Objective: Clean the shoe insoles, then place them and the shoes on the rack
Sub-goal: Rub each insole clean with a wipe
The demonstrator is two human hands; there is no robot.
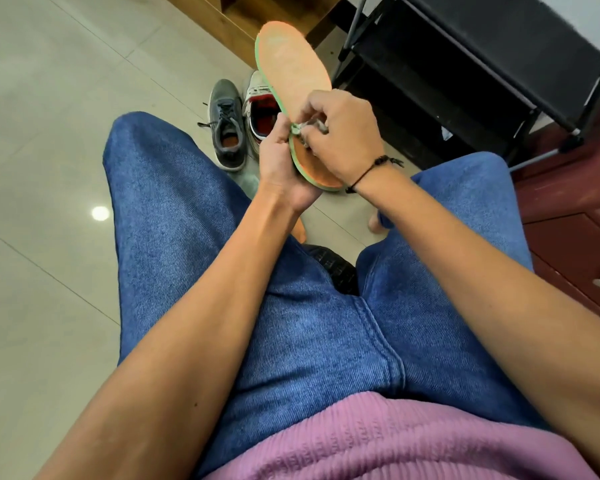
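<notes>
Insole: we saw one orange insole (293, 74) with a green rim held up over the floor, in front of the knees, its toe end pointing away from us toward the wooden furniture at the top of the view.
Left grip: our left hand (279, 168) was grasping the insole from below near its heel end, the palm under it and the thumb hooked over the green rim.
Right grip: our right hand (343, 133) was clenched round a small greyish wipe (303, 128), fingers curled, and pressed it on the insole's orange face just above the heel; a dark cord bracelet (374, 168) sat on that wrist.
Grey shoe: a grey laced shoe (226, 128) stood on the floor (49, 133) beyond our left knee, its opening toward us with an orange lining inside.
White shoe: a white shoe (262, 112) with a red inside stood just beside the grey one on its right, partly hidden behind the insole and our hands.
Rack: the black rack (471, 64) stood at the upper right of the floor, near the shoes, its shelves dark and its frame of thin metal tubes.
Other furniture: a reddish wooden cabinet (568, 237) with a round metal knob stood along the right edge of the view.
Clothing: we wore blue jeans (174, 216) and a pink knitted top (378, 445).
Second insole: an orange tip showed under our left wrist, too hidden for us to tell what it was.
</notes>
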